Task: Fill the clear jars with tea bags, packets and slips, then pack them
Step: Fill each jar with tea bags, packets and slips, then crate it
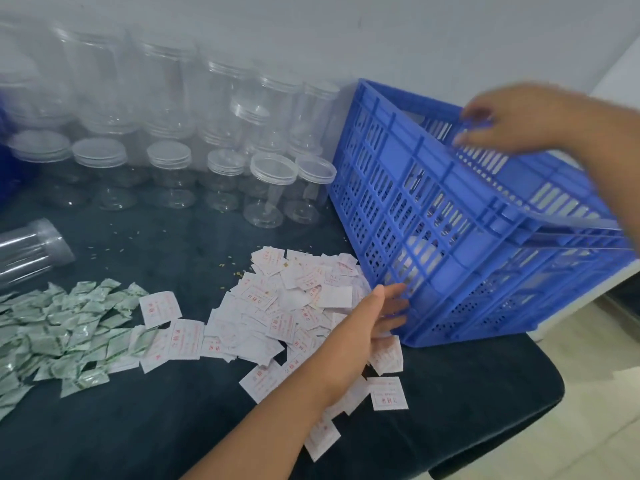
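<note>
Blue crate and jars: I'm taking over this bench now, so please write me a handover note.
The right hand grips the top rim of the blue crate, tilted at the right end of the table.
The left hand touches the crate's lower corner, fingers fairly straight.
The clear jars, lidded and empty-looking, stand stacked along the wall; one jar lies on its side at left.
The green packets and white slips lie in piles on the table.
Done: no jar looks filled.
Left: fill jars, then pack them.

Left hand (pixel 367 323) low, fingers (pixel 393 293) straight; right hand (pixel 519 119) high, fingers (pixel 476 110) curled on crate (pixel 450 209).
</note>
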The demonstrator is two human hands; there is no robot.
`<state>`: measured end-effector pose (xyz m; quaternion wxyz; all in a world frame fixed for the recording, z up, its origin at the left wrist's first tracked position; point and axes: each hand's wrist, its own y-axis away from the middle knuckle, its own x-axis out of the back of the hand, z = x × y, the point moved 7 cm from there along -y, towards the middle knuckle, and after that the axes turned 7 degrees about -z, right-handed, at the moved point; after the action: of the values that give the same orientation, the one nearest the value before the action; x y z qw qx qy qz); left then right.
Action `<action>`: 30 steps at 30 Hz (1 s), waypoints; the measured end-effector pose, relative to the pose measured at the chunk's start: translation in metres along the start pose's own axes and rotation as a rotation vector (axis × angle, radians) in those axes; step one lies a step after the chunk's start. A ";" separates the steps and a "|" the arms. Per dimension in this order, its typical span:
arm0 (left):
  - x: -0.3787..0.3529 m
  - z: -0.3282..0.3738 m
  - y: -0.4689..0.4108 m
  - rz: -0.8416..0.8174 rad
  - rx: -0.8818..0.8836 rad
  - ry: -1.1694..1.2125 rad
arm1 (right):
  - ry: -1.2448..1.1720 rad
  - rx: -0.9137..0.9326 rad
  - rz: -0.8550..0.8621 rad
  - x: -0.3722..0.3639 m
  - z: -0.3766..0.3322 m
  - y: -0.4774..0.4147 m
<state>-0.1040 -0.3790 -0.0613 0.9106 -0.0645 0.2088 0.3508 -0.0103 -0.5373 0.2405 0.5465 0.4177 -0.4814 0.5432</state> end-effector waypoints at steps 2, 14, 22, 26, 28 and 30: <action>0.011 0.010 0.001 0.077 -0.001 0.027 | -0.347 0.058 0.431 0.046 -0.012 0.030; 0.104 0.102 0.060 0.417 -0.325 0.217 | -1.756 -0.050 0.553 -0.127 -0.258 0.152; 0.163 0.151 0.166 0.969 -0.443 -0.263 | -1.406 0.167 0.299 -0.205 -0.327 0.140; 0.195 0.191 0.229 1.213 -0.209 -0.887 | -1.375 0.177 0.277 -0.209 -0.331 0.139; 0.225 0.203 0.261 1.303 0.019 -1.144 | -1.365 0.175 0.268 -0.208 -0.332 0.138; 0.256 0.202 0.280 1.274 0.319 -1.277 | -1.367 0.173 0.247 -0.207 -0.333 0.137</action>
<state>-0.0519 0.0400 0.0208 0.4854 0.3957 -0.2921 0.7228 -0.1115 -0.2421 -0.0344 0.0201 0.6501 -0.7162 0.2530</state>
